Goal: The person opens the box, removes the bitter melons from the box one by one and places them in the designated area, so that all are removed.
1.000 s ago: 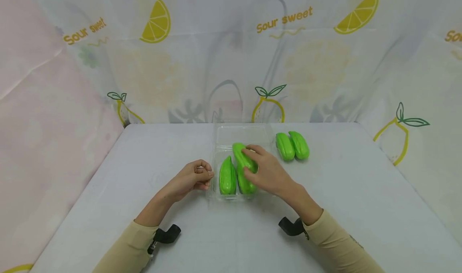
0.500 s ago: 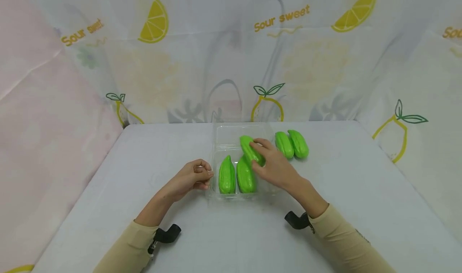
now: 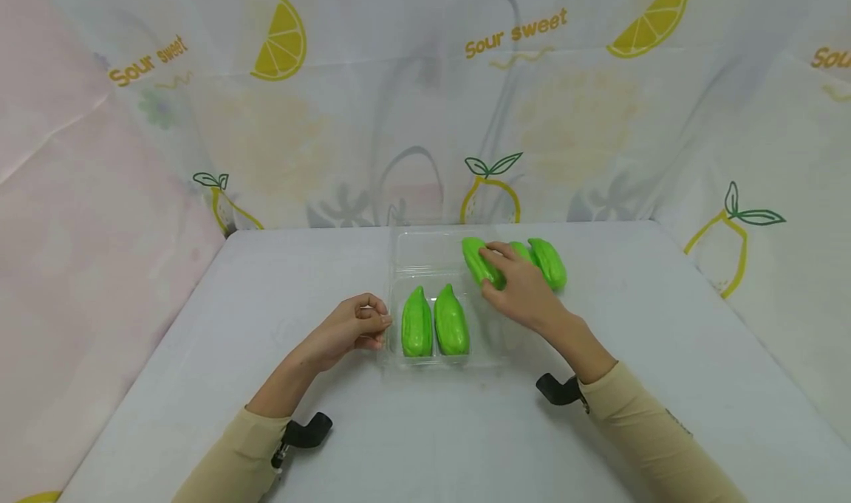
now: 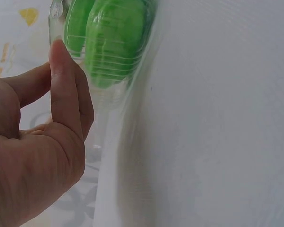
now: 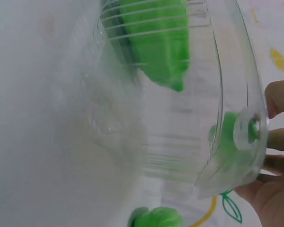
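My left hand (image 3: pixel 355 324) pinches the left rim of a clear plastic clamshell box (image 3: pixel 488 351), thumb against fingers; the left wrist view shows the same left hand (image 4: pixel 61 109) at the box edge. Two glossy green ridged vegetables with pointed tips lie side by side inside, a left one (image 3: pixel 417 324) and a right one (image 3: pixel 452 322). A third green vegetable (image 3: pixel 480 261) is gripped by my right hand (image 3: pixel 521 285), above the box's back right part. In the right wrist view, the clear box wall partly covers the held green vegetable (image 5: pixel 229 142).
Beyond my right hand, two more green vegetables lie on the white table (image 3: pixel 631 296); the nearer is partly hidden, the farther green vegetable (image 3: pixel 548 264) shows better. The open transparent lid (image 3: pixel 425 250) extends toward the printed backdrop (image 3: pixel 372 119).
My right hand has carried the green vegetable up and to the right, away from the two in the box. My left hand stays at the rim.
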A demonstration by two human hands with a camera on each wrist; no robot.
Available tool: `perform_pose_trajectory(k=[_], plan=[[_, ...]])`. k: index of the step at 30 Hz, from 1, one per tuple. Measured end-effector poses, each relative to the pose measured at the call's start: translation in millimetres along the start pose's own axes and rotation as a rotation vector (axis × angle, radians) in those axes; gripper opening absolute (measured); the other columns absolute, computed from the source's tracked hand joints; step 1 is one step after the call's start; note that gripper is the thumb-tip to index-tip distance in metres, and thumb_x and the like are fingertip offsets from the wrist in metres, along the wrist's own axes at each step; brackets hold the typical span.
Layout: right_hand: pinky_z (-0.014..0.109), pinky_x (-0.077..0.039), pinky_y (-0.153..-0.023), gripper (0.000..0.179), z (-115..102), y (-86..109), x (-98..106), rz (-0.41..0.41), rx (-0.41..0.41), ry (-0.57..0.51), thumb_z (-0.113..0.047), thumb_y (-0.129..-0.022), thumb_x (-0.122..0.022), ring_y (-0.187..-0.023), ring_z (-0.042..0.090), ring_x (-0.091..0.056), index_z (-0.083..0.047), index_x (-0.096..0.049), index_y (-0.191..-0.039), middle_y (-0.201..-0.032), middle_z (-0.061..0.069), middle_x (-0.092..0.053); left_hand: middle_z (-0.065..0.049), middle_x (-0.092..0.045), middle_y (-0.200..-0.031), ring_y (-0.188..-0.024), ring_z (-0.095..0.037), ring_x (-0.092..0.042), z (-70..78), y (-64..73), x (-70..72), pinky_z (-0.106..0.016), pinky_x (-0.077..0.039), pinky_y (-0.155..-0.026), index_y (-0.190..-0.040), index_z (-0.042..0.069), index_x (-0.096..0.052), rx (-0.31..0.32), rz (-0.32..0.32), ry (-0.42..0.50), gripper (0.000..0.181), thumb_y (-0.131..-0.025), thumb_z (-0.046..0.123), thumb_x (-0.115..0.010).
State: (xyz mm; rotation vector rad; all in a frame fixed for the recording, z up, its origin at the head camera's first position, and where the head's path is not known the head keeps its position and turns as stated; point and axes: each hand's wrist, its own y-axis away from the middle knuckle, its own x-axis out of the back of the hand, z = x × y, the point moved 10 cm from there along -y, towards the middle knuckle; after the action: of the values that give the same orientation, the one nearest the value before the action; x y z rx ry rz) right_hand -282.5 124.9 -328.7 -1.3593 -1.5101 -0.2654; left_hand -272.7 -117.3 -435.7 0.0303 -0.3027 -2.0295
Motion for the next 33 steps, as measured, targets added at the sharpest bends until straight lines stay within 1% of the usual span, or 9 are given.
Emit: perform_pose_trajectory(k=[5, 8, 12, 16, 21, 23, 27, 31, 33], plan=[[0.049, -0.055, -0.091, 0.052, 12.1, 0.0, 3.9, 0.005, -0.029, 0.005, -0.012, -0.084, -0.062, -0.120, 0.038, -0.059, 0.001, -0.058, -0.134, -0.138, 0.020, -0.056, -0.001, -0.057, -0.074, -0.066, -0.010, -0.058, -0.7, 0.3, 0.2, -0.019, -0.055, -0.062, -0.110, 0.001, -0.047, 0.007, -0.002, -0.001, 0.024, -0.098, 0.015, -0.062], [0.050, -0.053, -0.095, 0.051, 18.3, 0.3, 4.6, 0.005, -0.040, 0.004, -0.012, -0.085, -0.062, -0.122, 0.038, -0.058, 0.001, -0.059, -0.134, -0.138, 0.020, -0.056, -0.001, -0.056, -0.075, -0.066, -0.009, -0.058, -1.6, 0.5, 0.4, -0.018, -0.055, -0.062, -0.110, 0.001, -0.046, 0.013, -0.001, 0.006, 0.024, -0.098, 0.015, -0.062], [0.050, -0.053, -0.093, 0.051, 25.6, 0.5, 5.3, 0.009, -0.049, 0.012, -0.011, -0.085, -0.061, -0.122, 0.039, -0.058, 0.002, -0.059, -0.134, -0.138, 0.020, -0.056, -0.001, -0.056, -0.075, -0.066, -0.009, -0.057, -1.9, 0.6, 0.3, -0.018, -0.055, -0.061, -0.109, 0.001, -0.046, 0.015, 0.003, 0.011, 0.023, -0.098, 0.014, -0.062], [0.049, -0.053, -0.090, 0.051, 34.7, 0.1, 6.1, 0.001, -0.076, 0.030, -0.012, -0.086, -0.060, -0.122, 0.037, -0.056, 0.001, -0.057, -0.135, -0.139, 0.019, -0.055, -0.001, -0.056, -0.074, -0.066, -0.009, -0.057, -1.5, 0.5, 0.4, -0.018, -0.055, -0.061, -0.109, 0.002, -0.047, 0.012, 0.008, 0.010, 0.022, -0.098, 0.014, -0.061], [0.050, -0.052, -0.089, 0.050, 42.8, 0.1, 13.8, 0.031, -0.082, 0.053, -0.013, -0.085, -0.060, -0.120, 0.038, -0.055, 0.000, -0.059, -0.134, -0.137, 0.018, -0.057, 0.000, -0.056, -0.074, -0.065, -0.009, -0.057, -0.3, 0.5, 0.0, -0.019, -0.055, -0.061, -0.109, 0.002, -0.047, 0.009, 0.008, 0.006, 0.021, -0.098, 0.015, -0.061], [0.050, -0.052, -0.089, 0.049, 44.9, 0.9, 18.2, 0.058, -0.075, 0.057, -0.012, -0.084, -0.060, -0.118, 0.039, -0.056, 0.000, -0.060, -0.132, -0.135, 0.018, -0.058, 0.000, -0.056, -0.074, -0.065, -0.009, -0.057, -0.2, 0.3, -0.2, -0.019, -0.055, -0.061, -0.109, 0.002, -0.047, 0.006, 0.007, 0.006, 0.022, -0.098, 0.015, -0.061], [0.048, -0.052, -0.084, 0.049, 50.4, 2.7, 24.6, 0.086, -0.075, 0.053, -0.010, -0.084, -0.060, -0.110, 0.037, -0.059, 0.003, -0.061, -0.131, -0.133, 0.020, -0.058, -0.001, -0.057, -0.074, -0.065, -0.009, -0.057, 0.1, 0.5, -0.4, -0.018, -0.055, -0.061, -0.109, 0.002, -0.047, 0.005, 0.005, 0.005, 0.021, -0.099, 0.015, -0.061], [0.046, -0.052, -0.081, 0.050, 57.0, 3.5, 29.7, 0.088, -0.087, 0.046, -0.009, -0.083, -0.059, -0.105, 0.036, -0.059, 0.005, -0.060, -0.131, -0.133, 0.021, -0.057, -0.001, -0.056, -0.074, -0.065, -0.009, -0.057, 0.4, 0.7, -0.9, -0.018, -0.055, -0.061, -0.110, 0.002, -0.047, 0.007, 0.003, 0.006, 0.022, -0.099, 0.014, -0.061], [0.046, -0.052, -0.082, 0.050, 61.3, 3.8, 31.9, 0.087, -0.101, 0.052, -0.009, -0.084, -0.059, -0.106, 0.036, -0.059, 0.005, -0.059, -0.132, -0.134, 0.020, -0.057, 0.000, -0.056, -0.074, -0.064, -0.009, -0.057, 0.8, 0.8, -1.2, -0.018, -0.055, -0.061, -0.110, 0.002, -0.047, 0.008, 0.003, 0.006, 0.021, -0.099, 0.014, -0.060]])
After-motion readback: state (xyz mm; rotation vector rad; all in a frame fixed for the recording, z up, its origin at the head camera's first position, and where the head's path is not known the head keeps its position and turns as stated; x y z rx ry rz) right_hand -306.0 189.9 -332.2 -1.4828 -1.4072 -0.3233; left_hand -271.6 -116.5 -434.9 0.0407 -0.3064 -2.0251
